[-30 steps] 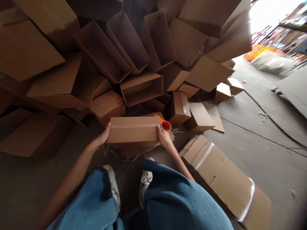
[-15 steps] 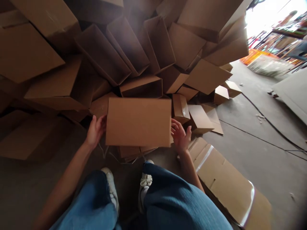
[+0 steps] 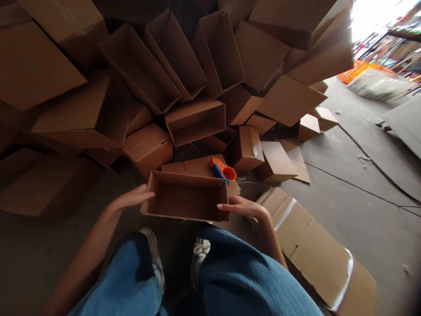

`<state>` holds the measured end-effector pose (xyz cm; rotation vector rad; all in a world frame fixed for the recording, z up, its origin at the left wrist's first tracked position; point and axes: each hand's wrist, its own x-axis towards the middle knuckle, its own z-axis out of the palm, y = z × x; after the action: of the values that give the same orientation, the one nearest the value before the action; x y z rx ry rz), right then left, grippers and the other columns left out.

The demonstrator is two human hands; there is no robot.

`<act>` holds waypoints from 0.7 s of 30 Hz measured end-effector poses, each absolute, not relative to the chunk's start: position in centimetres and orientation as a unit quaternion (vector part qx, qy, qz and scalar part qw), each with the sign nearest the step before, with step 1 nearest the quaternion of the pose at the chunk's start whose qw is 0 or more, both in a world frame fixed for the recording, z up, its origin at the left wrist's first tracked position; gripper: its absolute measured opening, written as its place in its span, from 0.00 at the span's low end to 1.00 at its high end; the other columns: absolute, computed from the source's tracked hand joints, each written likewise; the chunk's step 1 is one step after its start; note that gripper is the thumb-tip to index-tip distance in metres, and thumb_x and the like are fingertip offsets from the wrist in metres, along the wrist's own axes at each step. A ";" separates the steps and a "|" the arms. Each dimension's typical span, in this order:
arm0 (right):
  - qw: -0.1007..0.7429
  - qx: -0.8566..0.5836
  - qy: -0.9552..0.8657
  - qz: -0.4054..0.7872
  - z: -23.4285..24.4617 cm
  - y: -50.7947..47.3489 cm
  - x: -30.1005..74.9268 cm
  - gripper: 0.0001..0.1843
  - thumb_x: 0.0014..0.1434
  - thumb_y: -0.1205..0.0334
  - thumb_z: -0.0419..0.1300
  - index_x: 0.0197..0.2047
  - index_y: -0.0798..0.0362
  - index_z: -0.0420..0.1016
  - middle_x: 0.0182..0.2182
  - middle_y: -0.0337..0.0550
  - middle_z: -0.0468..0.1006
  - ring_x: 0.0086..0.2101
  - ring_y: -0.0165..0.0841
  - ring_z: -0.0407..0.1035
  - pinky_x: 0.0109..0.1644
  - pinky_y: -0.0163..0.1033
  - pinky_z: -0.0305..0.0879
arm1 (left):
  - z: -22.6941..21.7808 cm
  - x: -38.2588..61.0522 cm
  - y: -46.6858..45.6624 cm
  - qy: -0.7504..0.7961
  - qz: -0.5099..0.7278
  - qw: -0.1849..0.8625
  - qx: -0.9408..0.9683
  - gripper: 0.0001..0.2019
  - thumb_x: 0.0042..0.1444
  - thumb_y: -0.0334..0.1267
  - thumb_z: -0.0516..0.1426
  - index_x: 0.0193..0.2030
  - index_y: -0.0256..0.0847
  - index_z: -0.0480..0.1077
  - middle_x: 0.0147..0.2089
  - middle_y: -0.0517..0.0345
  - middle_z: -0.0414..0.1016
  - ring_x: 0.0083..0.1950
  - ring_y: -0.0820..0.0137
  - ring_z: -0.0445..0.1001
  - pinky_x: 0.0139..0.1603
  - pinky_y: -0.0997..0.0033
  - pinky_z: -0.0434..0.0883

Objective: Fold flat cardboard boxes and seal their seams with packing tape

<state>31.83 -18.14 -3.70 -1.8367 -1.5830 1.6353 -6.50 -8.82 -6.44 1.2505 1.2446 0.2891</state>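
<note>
An open-topped cardboard box (image 3: 186, 197) sits low in front of me with its open side up and its inside bare. My left hand (image 3: 131, 197) lies flat at the box's left edge, fingers extended. My right hand (image 3: 240, 206) reaches its near right corner, with the fingertips at the rim. Neither hand visibly grips it. Just behind the box, an orange and blue tape dispenser (image 3: 222, 171) rests on a closed carton (image 3: 194, 166).
A tall heap of tilted cardboard boxes (image 3: 194, 118) fills the area ahead. A flattened carton (image 3: 315, 245) lies on the concrete floor (image 3: 362, 219) at the right, and a black cable (image 3: 371, 164) crosses it. My denim-covered legs (image 3: 250, 281) are below.
The box was taped side up between my hands, then rose and turned with my hands apart. It now sits open side up, with the tape dispenser showing behind it.
</note>
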 end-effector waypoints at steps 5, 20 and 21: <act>0.048 -0.604 -0.532 0.592 -3.9 -18.2 31.7 0.20 0.51 0.42 0.67 0.33 0.53 0.80 0.32 0.41 0.81 0.34 0.36 0.73 0.36 0.35 0.69 | -8.0 -7.4 -8.7 0.564 0.114 0.518 0.633 0.06 0.39 0.40 0.61 0.26 0.45 0.78 0.31 0.56 0.82 0.37 0.54 0.80 0.35 0.66 0.73; 0.094 -0.623 -0.496 0.598 -3.5 -18.1 29.3 0.04 0.54 0.60 0.58 0.30 0.49 0.72 0.25 0.40 0.81 0.27 0.37 0.76 0.35 0.40 0.71 | -4.5 -8.5 -8.6 0.628 0.182 0.405 0.639 0.14 0.40 0.52 0.67 0.25 0.43 0.78 0.29 0.52 0.81 0.39 0.50 0.80 0.34 0.66 0.70; 0.107 -0.634 -0.493 0.586 -3.0 -18.0 29.5 0.05 0.54 0.59 0.57 0.29 0.50 0.72 0.25 0.40 0.80 0.27 0.37 0.76 0.34 0.40 0.72 | -3.9 -8.9 -8.5 0.614 0.218 0.445 0.615 0.18 0.42 0.57 0.67 0.29 0.43 0.80 0.33 0.51 0.83 0.42 0.50 0.80 0.37 0.64 0.72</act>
<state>29.50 -18.05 -2.97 -1.8683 -1.4520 1.7245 -8.91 -8.54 -3.89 1.5232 1.5216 0.5393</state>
